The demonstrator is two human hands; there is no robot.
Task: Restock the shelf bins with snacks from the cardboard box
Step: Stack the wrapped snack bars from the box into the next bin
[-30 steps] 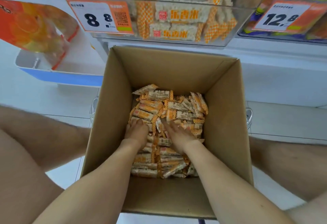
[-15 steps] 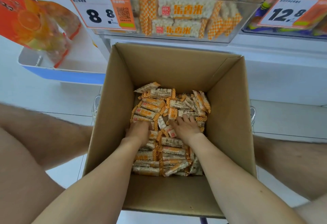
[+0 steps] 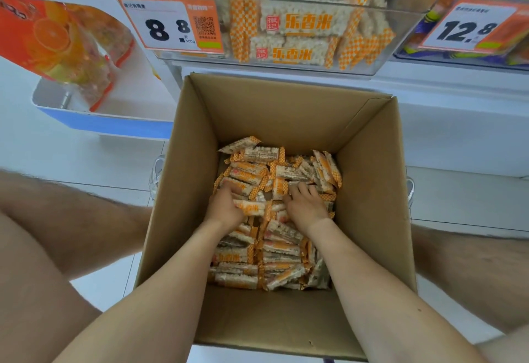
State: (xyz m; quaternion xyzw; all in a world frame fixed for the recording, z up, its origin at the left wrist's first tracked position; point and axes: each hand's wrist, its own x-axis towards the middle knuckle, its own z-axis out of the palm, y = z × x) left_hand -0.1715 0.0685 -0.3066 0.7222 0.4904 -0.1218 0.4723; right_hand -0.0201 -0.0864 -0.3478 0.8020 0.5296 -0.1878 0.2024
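Deep in the cardboard box [image 3: 372, 190], my left hand [image 3: 226, 205] grabs snacks [image 3: 257, 162]; my right hand [image 3: 306, 205] lies flat, ready to scoop.

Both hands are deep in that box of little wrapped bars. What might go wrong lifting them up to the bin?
The snack bars lie loose, so a scoop between the left hand and right hand may shed some onto the floor. The cardboard box is deep; full hands might catch its walls. The shelf bin already looks well filled, so more bars could spill over its front.
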